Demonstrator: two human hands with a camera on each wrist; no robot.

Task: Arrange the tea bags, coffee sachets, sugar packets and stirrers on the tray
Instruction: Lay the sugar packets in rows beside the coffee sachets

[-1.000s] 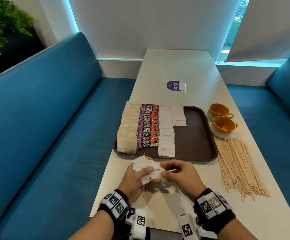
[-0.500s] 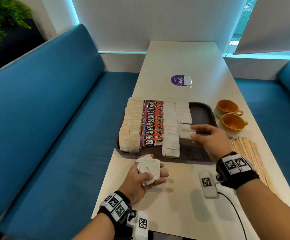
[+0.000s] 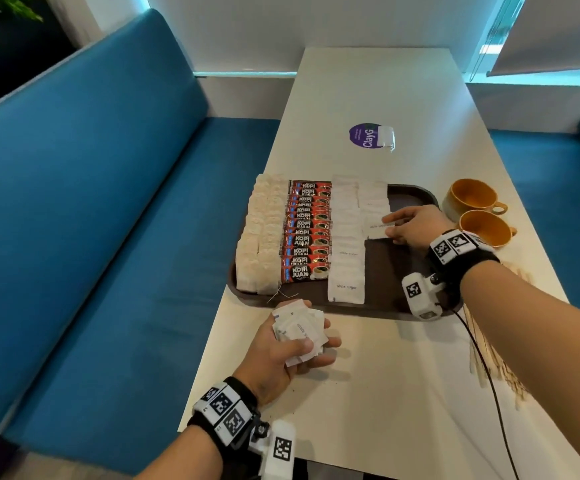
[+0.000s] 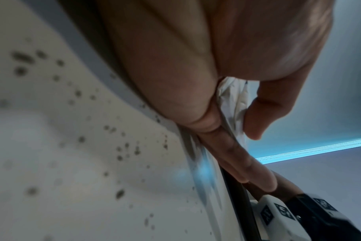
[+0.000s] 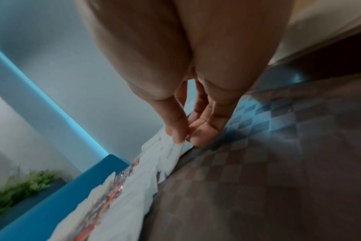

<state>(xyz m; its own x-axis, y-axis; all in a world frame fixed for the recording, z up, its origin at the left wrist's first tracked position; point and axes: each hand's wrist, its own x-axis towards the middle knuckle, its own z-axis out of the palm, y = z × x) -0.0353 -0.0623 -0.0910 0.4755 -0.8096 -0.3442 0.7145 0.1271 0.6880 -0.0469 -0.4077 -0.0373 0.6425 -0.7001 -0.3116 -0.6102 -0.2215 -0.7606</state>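
- My right hand pinches one sugar packet at the short row's near end on the tray; a rough drop, I think, bumps its neighbours crooked.
- My left hand grips a loose bunch near the tray; some could slip.

The tray looks like dark brown plastic with a fine chequered texture. Coffee sachets are glossy foil-like red; sugar packets are matt white paper. Stirrers look like pale bare wood. The cups are glazed and shiny, the table smooth and speckled.
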